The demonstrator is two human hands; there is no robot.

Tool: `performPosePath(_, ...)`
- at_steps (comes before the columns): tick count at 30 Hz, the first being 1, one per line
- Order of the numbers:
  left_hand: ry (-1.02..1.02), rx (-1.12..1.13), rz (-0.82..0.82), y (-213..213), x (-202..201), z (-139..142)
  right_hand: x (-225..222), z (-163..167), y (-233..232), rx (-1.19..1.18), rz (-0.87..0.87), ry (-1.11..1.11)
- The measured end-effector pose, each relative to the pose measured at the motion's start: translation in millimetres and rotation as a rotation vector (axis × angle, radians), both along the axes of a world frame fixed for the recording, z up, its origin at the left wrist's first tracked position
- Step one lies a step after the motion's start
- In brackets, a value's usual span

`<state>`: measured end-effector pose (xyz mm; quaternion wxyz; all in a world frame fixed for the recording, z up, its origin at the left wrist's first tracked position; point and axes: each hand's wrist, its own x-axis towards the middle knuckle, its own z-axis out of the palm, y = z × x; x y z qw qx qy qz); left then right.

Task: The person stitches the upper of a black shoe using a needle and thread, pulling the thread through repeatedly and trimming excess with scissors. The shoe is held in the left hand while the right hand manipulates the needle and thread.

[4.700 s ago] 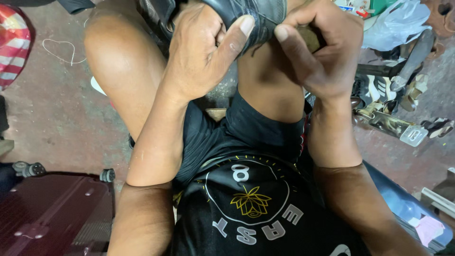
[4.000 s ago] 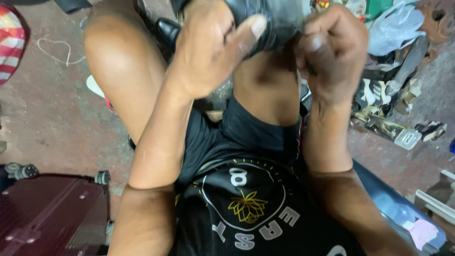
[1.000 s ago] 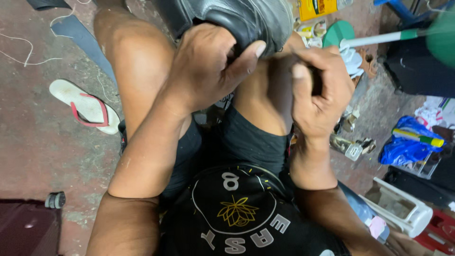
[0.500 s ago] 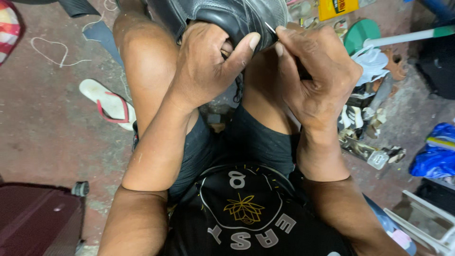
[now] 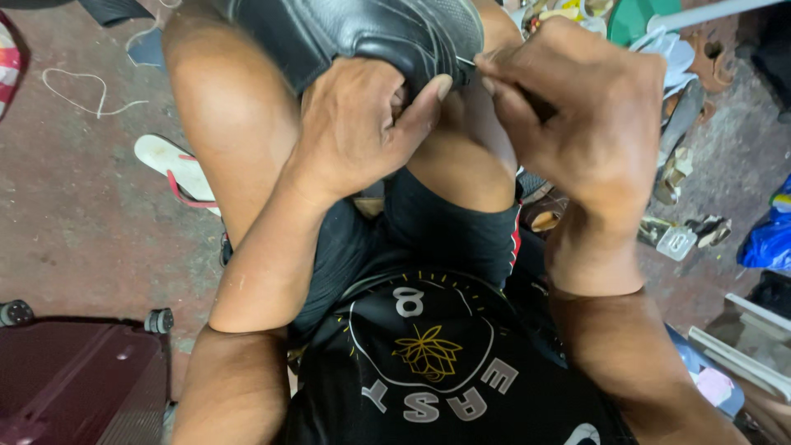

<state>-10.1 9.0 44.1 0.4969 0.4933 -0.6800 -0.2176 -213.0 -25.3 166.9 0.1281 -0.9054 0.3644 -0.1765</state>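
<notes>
Head view, looking straight down at the person's lap.

Object in hand: a black leather shoe (image 5: 362,33), held at the top of the frame above the raised knees. The upper is smooth and slightly glossy, with soft grey highlights. One panel near its right end carries a fine perforated texture. A curved seam or edge runs along the lower side, where the fingers meet it. The shoe's far end is cut off by the frame edge.

Left hand (image 5: 354,136): closed on the shoe from beneath, thumb stretched rightward and pressing on the lower edge, the other fingers curled under and partly hidden.

Right hand (image 5: 589,124): closed into a tight pinch, fingertips touching the shoe's right end just beside the left thumb. A thin pale tool tip (image 5: 465,60) shows between the fingertips and the leather; what kind of tool it is cannot be told.

Surroundings: reddish concrete floor (image 5: 74,214). A white flip-flop with a red strap (image 5: 177,169) lies left of the left knee. A loop of white cord (image 5: 78,91) lies farther left. A dark red suitcase (image 5: 78,383) sits at bottom left. Scattered footwear and scraps (image 5: 680,177) lie on the right.
</notes>
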Motion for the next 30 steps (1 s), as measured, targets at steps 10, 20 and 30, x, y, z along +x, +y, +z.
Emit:
performPosePath(10, 0.179, 0.100, -0.259, -13.9, -14.1, -29.6, -65.2, -78.1, -43.9, 0.563, -0.010, -0.346)
performPosePath(20, 0.109, 0.139, -0.224, -17.3, -21.3, -29.7, -57.4, -84.4, -19.0, 0.220, -0.108, -0.281)
performPosePath(30, 0.238, 0.219, -0.305, -27.3, -17.7, -34.4, -85.9, -171.9, -54.4, 1.422, 0.082, -1.586)
